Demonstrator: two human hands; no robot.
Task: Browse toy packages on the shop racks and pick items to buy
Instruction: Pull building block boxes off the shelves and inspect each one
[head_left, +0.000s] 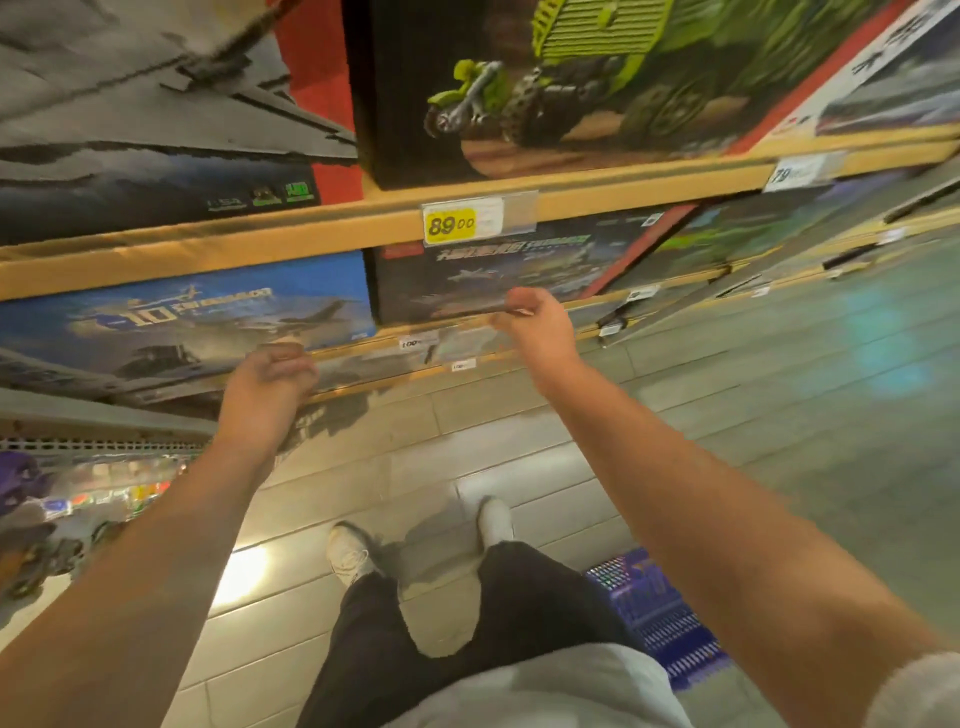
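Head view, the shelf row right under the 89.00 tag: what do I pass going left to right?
Blue jet box → left hand → dark aircraft box → right hand, pinching a thin dark edge → green box, too blurred to read.

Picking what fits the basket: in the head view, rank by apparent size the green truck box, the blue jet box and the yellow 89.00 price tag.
1. Green truck box, though it sits nearer the camera, so unsure against the next.
2. Blue jet box, partly cut off at the left edge.
3. Yellow 89.00 price tag, clearly smallest.
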